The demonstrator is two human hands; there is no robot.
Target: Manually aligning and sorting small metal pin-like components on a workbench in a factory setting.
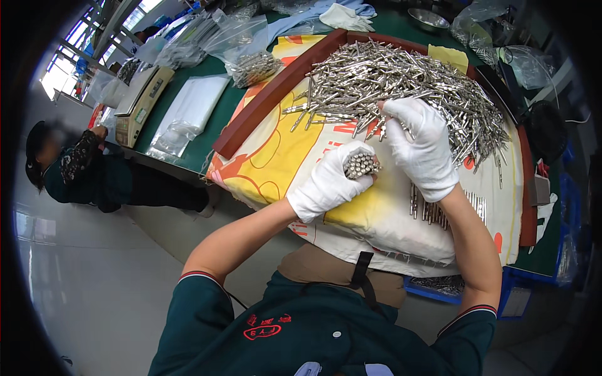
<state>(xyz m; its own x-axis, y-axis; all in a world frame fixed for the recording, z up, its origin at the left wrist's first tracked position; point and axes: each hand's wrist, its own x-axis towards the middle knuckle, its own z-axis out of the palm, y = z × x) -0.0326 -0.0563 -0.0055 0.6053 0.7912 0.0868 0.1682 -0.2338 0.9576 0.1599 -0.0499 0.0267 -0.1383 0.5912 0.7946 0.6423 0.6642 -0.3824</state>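
The left hand, in a white glove, is clenched around a bundle of metal pins, their ends standing up out of the fist side by side. The bundle sits just below the near edge of the big pile of pins, over the yellow and white cloth that covers the desk.

The right hand, also gloved in white, rests on the near edge of the pile, fingers curled down into the loose pins. Whether its grip has closed on any pins cannot be told, since the glove hides the fingertips. It lies just right of the bundle, almost touching the left hand.

A short row of pins lies flat on the cloth below the right hand, well short of the pile. A dark red wooden rim borders the cloth left of the pile. Beyond that rim, left of the pile, lie clear plastic bags, a bag filled with pins and a weighing scale. A second person in dark clothes stands far left of the pile.
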